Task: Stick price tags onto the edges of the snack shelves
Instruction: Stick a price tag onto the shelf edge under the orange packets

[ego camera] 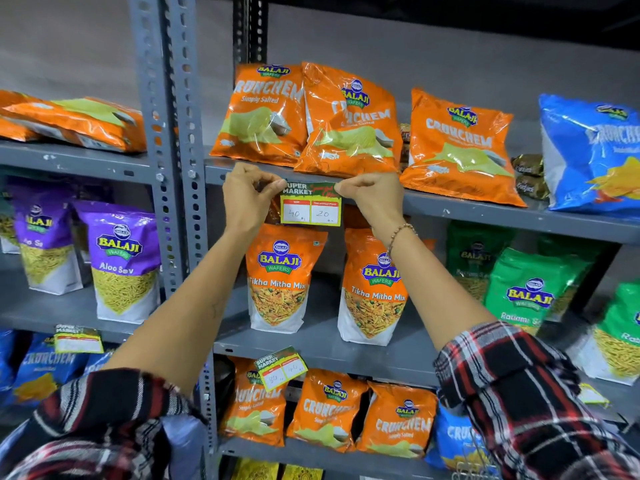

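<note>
The yellow-bordered paper price tag [310, 204], headed "SUPER MARKET" with two white boxes marked 40 and 20, sits against the front edge of the grey steel shelf [485, 210] that carries the orange Crunchem crisp bags [349, 123]. The left hand [247, 195] pinches its top left corner between thumb and fingertips, and the right hand [369, 192] pinches the top right corner the same way, so both are grasping the tag.

Only the top strip of the tag meets the metal lip; most of it hangs free below, in front of the orange Tikha Mitha Mix pouches [282, 278]. If the adhesive grips only that narrow band, the tag could peel or droop. Uneven pressure from the two hands could set it crooked, as the similar tag [281, 368] on the lower shelf edge already sits tilted. The bulging bag just above overhangs the edge and could nudge the tag loose.

The shelf edge is painted metal, smooth, scuffed with pale marks. The racking is slotted grey angle posts [173, 133] against a plain grey wall, with purple Aloo Sev pouches [124, 265] to the left and green and blue bags to the right.
</note>
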Motion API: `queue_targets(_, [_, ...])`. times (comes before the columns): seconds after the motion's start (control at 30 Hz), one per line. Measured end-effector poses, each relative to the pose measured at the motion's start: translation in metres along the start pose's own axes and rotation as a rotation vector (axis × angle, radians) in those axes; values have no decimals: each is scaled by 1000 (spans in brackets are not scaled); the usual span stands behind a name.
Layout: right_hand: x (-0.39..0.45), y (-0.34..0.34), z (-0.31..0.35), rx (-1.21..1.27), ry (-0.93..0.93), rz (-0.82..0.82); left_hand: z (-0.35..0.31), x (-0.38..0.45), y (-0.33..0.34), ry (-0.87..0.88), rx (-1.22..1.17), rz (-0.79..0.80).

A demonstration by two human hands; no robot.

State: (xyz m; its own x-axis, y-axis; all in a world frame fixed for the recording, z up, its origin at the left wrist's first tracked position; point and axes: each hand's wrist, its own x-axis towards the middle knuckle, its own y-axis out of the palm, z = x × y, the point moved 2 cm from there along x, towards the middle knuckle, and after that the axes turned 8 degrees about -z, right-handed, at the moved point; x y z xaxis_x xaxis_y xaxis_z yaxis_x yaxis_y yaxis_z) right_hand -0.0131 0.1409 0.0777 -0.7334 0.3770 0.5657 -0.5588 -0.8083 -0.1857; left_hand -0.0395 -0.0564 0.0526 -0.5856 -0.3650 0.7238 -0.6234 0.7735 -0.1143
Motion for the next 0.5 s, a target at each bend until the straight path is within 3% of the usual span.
queue_targets(0.2, [-4,2,-6,-57,-11,-51,1,11,2,-8,51,69])
queue_targets(0.5, [-8,14,-4,-157,-11,-91,7,13,4,-43,99,24])
